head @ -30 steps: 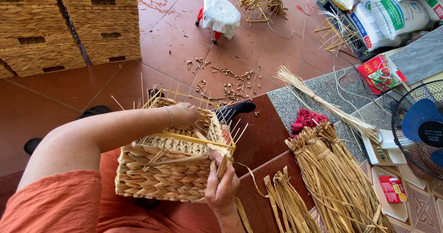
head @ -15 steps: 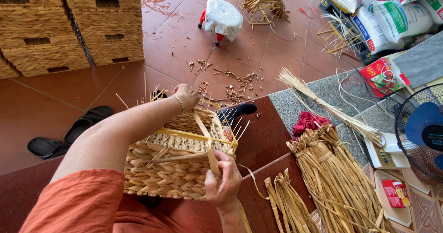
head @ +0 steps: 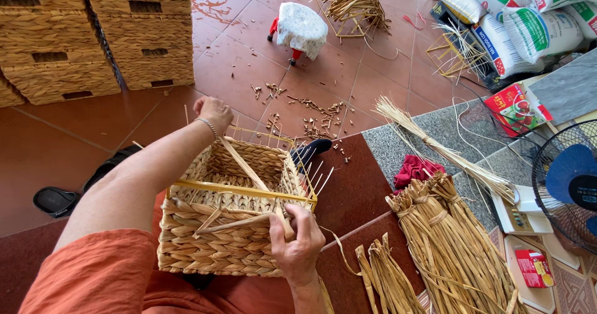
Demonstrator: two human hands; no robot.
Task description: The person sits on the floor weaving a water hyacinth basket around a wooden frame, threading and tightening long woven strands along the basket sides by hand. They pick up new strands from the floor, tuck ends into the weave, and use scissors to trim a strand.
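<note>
A half-woven straw basket (head: 224, 239) with a yellow wire frame rests on my lap, open side up. My left hand (head: 213, 112) reaches over it and grips the far rim, a bracelet on the wrist. My right hand (head: 297, 242) holds the near right corner, pinching a flat straw strand (head: 249, 172) that crosses the opening diagonally. Thin wire uprights (head: 314, 176) stick out of the basket's right side.
Bundles of dried straw (head: 448, 239) lie on the right. Finished baskets (head: 93, 34) are stacked at top left. A fan (head: 569, 183), white sacks (head: 516, 15), a small covered stool (head: 300, 29), a red cloth (head: 415, 168) and black sandals (head: 59, 199) are about.
My left hand has moved along the far rim toward the left. The basket has turned slightly, and the diagonal strand now spans the opening to my right hand.
</note>
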